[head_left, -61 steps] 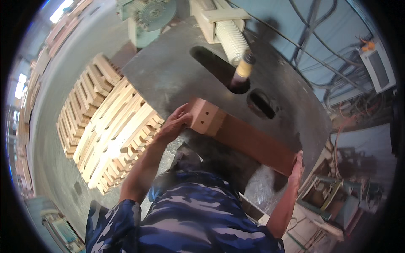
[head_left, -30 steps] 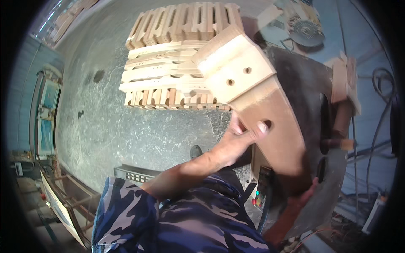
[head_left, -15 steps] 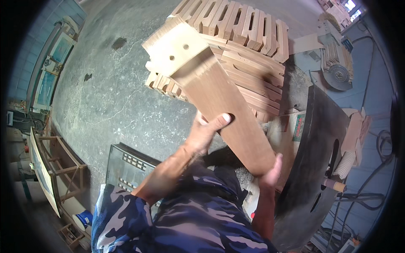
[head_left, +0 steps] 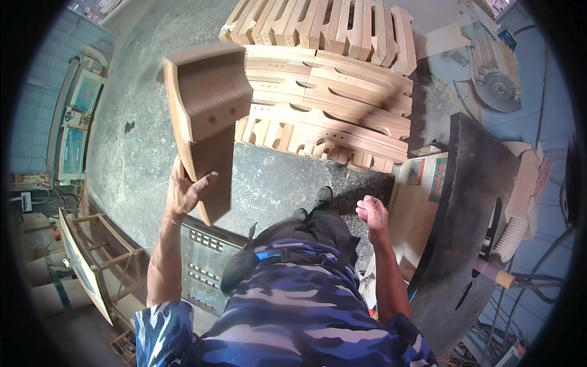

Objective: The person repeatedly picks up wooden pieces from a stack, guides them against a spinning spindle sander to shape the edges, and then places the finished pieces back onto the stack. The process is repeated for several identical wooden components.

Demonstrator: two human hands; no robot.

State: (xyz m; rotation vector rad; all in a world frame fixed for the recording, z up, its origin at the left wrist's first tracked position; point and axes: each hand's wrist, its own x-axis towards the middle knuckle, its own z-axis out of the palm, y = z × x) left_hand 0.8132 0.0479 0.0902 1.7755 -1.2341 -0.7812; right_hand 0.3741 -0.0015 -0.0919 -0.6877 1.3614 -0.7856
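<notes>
My left hand point(head_left: 185, 191) grips the lower end of a curved wooden piece point(head_left: 210, 88), its thumb across the near face. The piece is tilted up on the left, showing its pale edge and two round holes below the bend. My right hand point(head_left: 373, 215) is off the wood, fingers curled in, with nothing seen in them. It hovers beside the tan wooden box point(head_left: 422, 189) at the black machine table. Beyond both hands, a stack of similar notched wooden pieces point(head_left: 358, 98) stands on the floor.
A black slotted table point(head_left: 449, 214) with a sanding spindle point(head_left: 492, 272) and ribbed hose point(head_left: 509, 238) stands close on the right. A round disc tool point(head_left: 496, 88) is at the far right. A wooden frame point(head_left: 104, 257) and a glass-topped unit point(head_left: 211, 269) are on the left.
My left hand has swung the wooden piece to the left and turned it onto its edge. My right hand has let go of its lower end and curled up.
</notes>
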